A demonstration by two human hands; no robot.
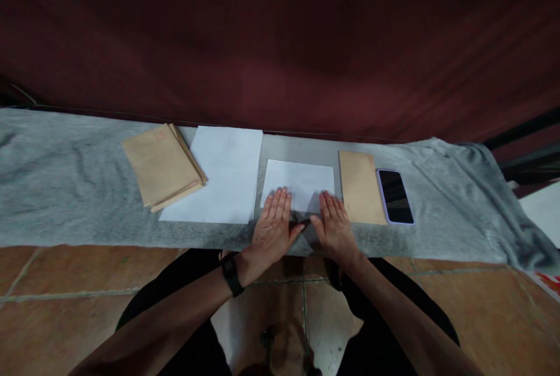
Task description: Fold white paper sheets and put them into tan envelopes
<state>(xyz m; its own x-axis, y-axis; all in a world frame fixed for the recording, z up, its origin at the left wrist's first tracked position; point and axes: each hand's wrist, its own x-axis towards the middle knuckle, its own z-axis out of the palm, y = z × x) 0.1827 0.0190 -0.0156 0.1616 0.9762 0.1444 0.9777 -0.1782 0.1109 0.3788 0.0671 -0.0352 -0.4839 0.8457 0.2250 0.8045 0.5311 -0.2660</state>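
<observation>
L fingers (275, 204) & R fingers (331, 205) flat, extd fwd.

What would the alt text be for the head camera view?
Two bare hands press on a small white sheet on a gray cloth. Larger white paper and stacked brown envelopes lie left; one brown envelope and a phone lie right.

No readable text. Top envelope (160, 169) of the left stack had a small red mark (160, 135) near its upper edge, too faint to make out. Single envelope (362, 192) beside the phone (395, 197) had a faint reddish mark (371, 161), same problem. Red-and-white print (550, 282) at the right frame edge was cut off, illegible.
</observation>
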